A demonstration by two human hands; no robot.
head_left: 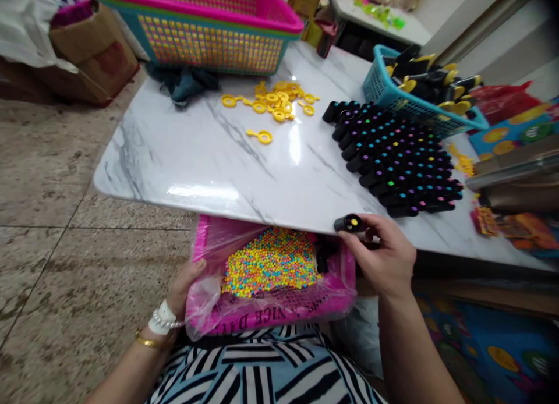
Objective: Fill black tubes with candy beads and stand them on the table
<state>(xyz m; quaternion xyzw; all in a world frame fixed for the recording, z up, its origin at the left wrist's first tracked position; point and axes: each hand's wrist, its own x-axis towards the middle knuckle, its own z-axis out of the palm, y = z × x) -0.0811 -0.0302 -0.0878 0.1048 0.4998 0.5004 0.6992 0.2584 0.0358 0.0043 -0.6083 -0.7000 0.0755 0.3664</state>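
Note:
A short black tube with a yellow bead in its end (349, 223) is pinched between the thumb and fingers of my right hand (388, 252), at the front edge of the table. On my lap rests a pink plastic basket (345, 296) lined with clear plastic. Small multicoloured beads (273, 263) fill its middle, and a few black pieces (325, 254) lie at its right end. My left hand (187, 282) grips the basket's left side, its fingers partly hidden. Many similar black tubes (393, 153) stand in packed rows on the table, most with a coloured bead showing.
Yellow ring-ended plastic pieces (279, 104) lie scattered on the marbled white table (187, 153). Behind them stand stacked pink and teal baskets (209, 43) and a dark cloth (183, 84). A blue basket (379, 81) of black and yellow pieces sits at the back right.

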